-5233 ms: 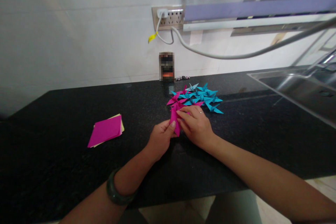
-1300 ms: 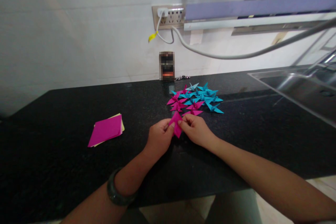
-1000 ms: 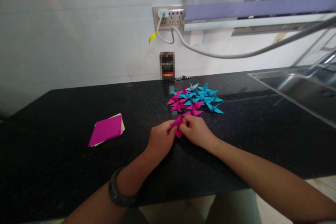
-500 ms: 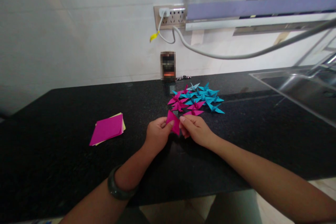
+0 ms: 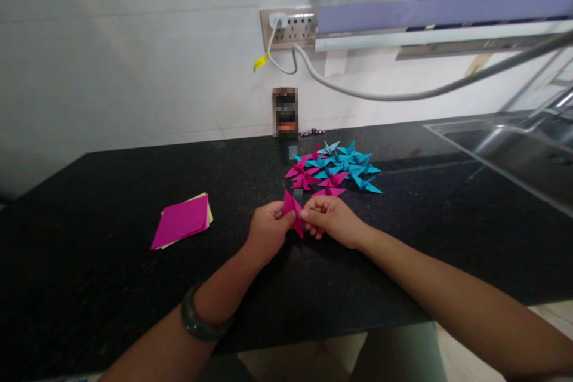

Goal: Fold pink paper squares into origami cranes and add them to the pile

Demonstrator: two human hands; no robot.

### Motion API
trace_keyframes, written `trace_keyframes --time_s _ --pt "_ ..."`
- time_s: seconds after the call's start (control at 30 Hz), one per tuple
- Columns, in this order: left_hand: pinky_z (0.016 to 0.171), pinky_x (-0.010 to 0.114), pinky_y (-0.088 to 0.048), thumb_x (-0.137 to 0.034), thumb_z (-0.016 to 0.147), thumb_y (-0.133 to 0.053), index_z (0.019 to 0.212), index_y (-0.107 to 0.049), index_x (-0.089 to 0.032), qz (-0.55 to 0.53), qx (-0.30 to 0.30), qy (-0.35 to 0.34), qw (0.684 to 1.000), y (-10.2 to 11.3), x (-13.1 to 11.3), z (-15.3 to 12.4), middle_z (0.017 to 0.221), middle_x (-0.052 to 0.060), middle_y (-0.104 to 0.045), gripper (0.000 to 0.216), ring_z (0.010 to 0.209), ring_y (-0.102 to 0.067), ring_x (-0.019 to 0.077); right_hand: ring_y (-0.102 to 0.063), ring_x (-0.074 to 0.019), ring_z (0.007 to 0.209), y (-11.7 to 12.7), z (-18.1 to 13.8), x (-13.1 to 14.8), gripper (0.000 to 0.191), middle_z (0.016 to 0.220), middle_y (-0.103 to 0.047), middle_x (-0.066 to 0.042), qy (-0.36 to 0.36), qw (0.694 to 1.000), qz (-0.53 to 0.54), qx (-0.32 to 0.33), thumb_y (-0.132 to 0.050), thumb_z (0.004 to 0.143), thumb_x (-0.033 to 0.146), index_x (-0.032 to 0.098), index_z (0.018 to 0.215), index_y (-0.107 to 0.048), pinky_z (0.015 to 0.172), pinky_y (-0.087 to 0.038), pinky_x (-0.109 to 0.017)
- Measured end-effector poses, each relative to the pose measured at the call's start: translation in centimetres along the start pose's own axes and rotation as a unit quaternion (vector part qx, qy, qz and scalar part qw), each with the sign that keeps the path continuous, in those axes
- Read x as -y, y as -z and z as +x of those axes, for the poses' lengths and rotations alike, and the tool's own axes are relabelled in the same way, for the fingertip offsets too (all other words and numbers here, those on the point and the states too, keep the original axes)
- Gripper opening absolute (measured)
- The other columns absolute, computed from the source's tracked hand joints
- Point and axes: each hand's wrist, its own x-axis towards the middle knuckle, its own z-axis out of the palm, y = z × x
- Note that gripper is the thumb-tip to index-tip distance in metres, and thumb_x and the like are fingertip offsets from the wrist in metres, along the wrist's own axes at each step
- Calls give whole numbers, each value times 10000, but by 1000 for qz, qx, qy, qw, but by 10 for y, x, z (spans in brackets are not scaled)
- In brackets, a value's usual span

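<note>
My left hand (image 5: 268,227) and right hand (image 5: 333,221) pinch pink paper (image 5: 290,202) between the countertop's front and back edges (image 5: 250,173). Flatter a moment ago, it now looks ridged, apparently mid-fold

A folded pink paper (image 5: 289,204) is held between thumb and fingers of the left hand (image 5: 267,224), and its right edge is touched by the thumb of the right hand (image 5: 333,219). Just beyond, pink cranes (image 5: 305,179) are grouped at the left, blue cranes (image 5: 347,166) mostly at the right. On the left of the dark counter (image 5: 134,185), sheets (image 5: 181,221) are stacked, pink on top. A sink (image 5: 528,152) is set into the far right. A bangle (image 5: 196,319) is worn on the left arm.
</note>
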Motion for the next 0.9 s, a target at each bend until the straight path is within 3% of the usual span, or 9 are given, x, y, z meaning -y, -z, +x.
trace_keyframes --time_s 0.5,0.67,0.73,0.9 --pt "578 262 -440 -429 762 -529 643 -643 -130 23 4 37 999 -4 -4 -3 567 21 -612 341 528 -538 122 -456 -27 374 2 4 -3 211 490 -537 53 -20 996 -80 -34 -618 713 302 147 635 -498 343 -371 -119" --pt "605 248 -421 -371 720 -600 587 -673 -153 171 -21 -68 983 2 -5 -2 593 21 -582 266 640 -535 145 -446 -24 372 2 4 -2 171 490 -524 58 -16 996 -85 -33 -616 698 268 148 651 -503 350 -374 -119" --pt "561 229 -405 -342 701 -623 580 -679 -163 198 -26 -89 976 3 -7 -2 574 8 -556 223 601 -513 128 -444 -28 374 2 3 -1 169 487 -514 59 -13 995 -94 -36 -611 698 267 152 646 -499 355 -374 -127" --pt "416 196 -360 -333 696 -616 623 -612 -143 102 -59 -4 993 -3 -12 -5 478 -32 -521 204 428 -453 88 -444 -49 410 1 0 1 257 506 -501 50 14 994 -104 -23 -607 707 393 156 688 -510 379 -361 -155"
